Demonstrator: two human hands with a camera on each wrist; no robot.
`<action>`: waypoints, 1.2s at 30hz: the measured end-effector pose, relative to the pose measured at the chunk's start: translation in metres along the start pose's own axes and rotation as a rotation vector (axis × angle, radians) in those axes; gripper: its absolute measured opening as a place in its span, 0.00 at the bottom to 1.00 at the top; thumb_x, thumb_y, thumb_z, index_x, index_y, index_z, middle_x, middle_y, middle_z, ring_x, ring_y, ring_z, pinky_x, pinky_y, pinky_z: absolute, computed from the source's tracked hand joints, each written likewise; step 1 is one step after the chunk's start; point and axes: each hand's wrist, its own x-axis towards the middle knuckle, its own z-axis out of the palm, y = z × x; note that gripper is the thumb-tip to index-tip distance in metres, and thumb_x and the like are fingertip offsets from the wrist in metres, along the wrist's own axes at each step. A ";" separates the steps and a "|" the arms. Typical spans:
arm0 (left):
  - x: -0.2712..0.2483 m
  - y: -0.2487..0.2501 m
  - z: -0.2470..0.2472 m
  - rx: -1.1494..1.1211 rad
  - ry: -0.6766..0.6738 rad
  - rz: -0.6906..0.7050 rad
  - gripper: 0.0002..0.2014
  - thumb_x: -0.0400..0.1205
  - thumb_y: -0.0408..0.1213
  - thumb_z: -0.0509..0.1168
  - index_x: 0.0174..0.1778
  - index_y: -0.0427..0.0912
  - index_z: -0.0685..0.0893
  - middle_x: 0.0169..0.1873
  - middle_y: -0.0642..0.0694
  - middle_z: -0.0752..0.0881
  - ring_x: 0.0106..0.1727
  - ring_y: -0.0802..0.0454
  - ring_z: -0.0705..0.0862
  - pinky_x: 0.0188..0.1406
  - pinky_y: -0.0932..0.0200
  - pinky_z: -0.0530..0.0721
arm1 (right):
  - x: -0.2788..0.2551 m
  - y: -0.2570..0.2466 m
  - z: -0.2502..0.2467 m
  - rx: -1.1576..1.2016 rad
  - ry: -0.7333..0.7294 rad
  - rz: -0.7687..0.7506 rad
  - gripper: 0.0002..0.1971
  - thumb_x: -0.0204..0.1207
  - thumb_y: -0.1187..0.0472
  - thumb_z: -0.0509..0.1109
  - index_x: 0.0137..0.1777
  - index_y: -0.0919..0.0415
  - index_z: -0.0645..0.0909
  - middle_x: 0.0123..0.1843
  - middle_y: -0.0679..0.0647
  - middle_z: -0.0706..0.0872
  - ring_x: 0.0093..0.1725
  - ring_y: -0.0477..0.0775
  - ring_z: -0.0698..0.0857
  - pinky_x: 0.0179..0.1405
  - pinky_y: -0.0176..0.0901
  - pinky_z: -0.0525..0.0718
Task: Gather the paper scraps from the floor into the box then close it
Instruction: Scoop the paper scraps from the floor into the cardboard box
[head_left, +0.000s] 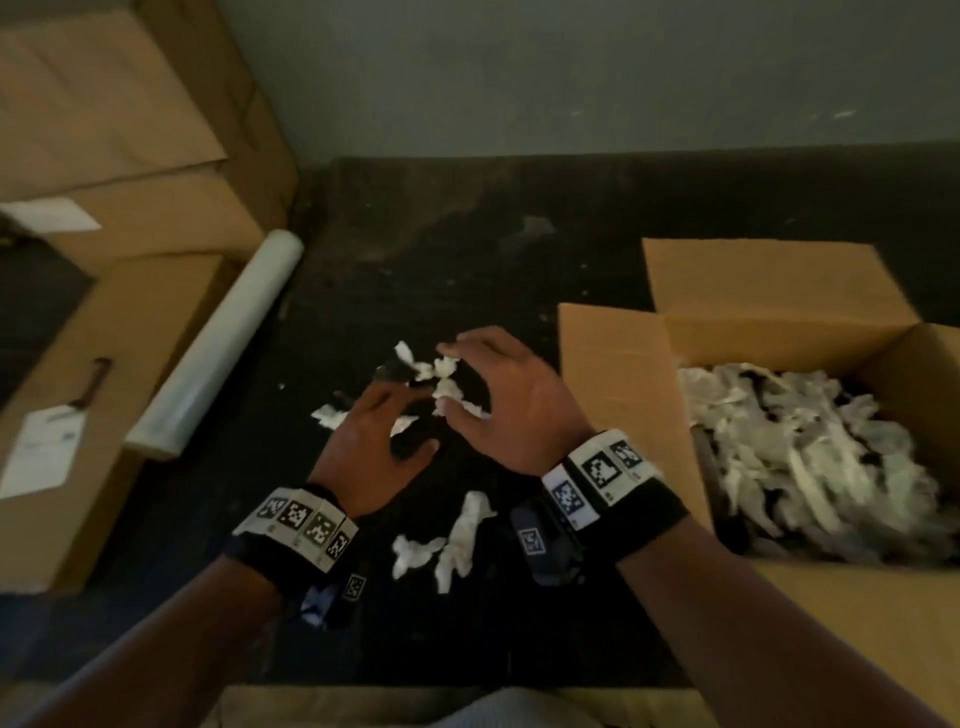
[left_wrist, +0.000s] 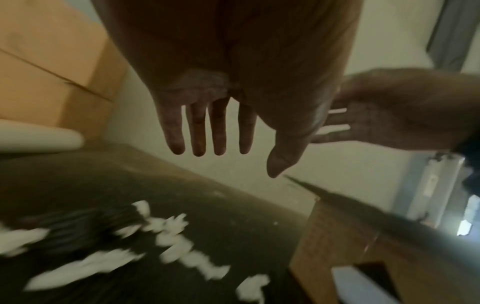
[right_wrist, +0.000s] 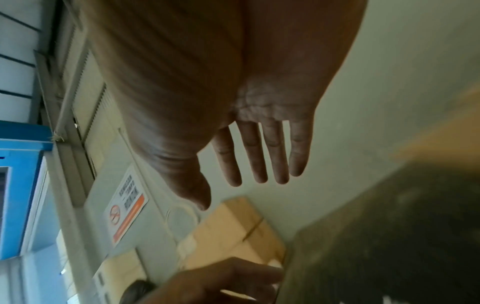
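White paper scraps lie in a loose cluster on the dark floor, with more scraps nearer me. My left hand and right hand hover over the far cluster, palms down, fingers spread and straight, holding nothing. An open cardboard box stands at the right, its flaps up, well filled with white scraps. In the left wrist view my left hand shows straight fingers above blurred scraps. The right wrist view shows my right hand open too.
A roll of clear film lies on the floor at the left beside stacked cardboard boxes. A flat box with a white label sits at the near left. A wall bounds the floor at the back.
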 end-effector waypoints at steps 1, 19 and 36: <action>-0.011 -0.021 0.002 0.026 -0.028 -0.040 0.32 0.76 0.47 0.77 0.77 0.52 0.77 0.72 0.49 0.75 0.69 0.53 0.79 0.66 0.61 0.78 | 0.001 -0.008 0.021 0.023 -0.014 -0.002 0.27 0.76 0.48 0.74 0.75 0.50 0.76 0.73 0.47 0.74 0.71 0.48 0.77 0.65 0.46 0.82; -0.020 -0.165 0.054 0.319 -0.214 -0.299 0.51 0.70 0.76 0.64 0.85 0.73 0.42 0.86 0.46 0.30 0.85 0.30 0.29 0.73 0.14 0.43 | -0.117 0.039 0.248 -0.311 -0.427 0.382 0.50 0.67 0.18 0.58 0.84 0.29 0.38 0.86 0.54 0.25 0.83 0.68 0.25 0.78 0.75 0.35; 0.066 -0.194 0.089 0.342 -0.480 -0.220 0.47 0.69 0.84 0.52 0.80 0.81 0.34 0.82 0.50 0.20 0.81 0.25 0.23 0.72 0.09 0.44 | -0.016 0.077 0.223 -0.096 0.200 0.466 0.27 0.81 0.67 0.69 0.80 0.52 0.73 0.84 0.48 0.69 0.81 0.50 0.70 0.74 0.44 0.72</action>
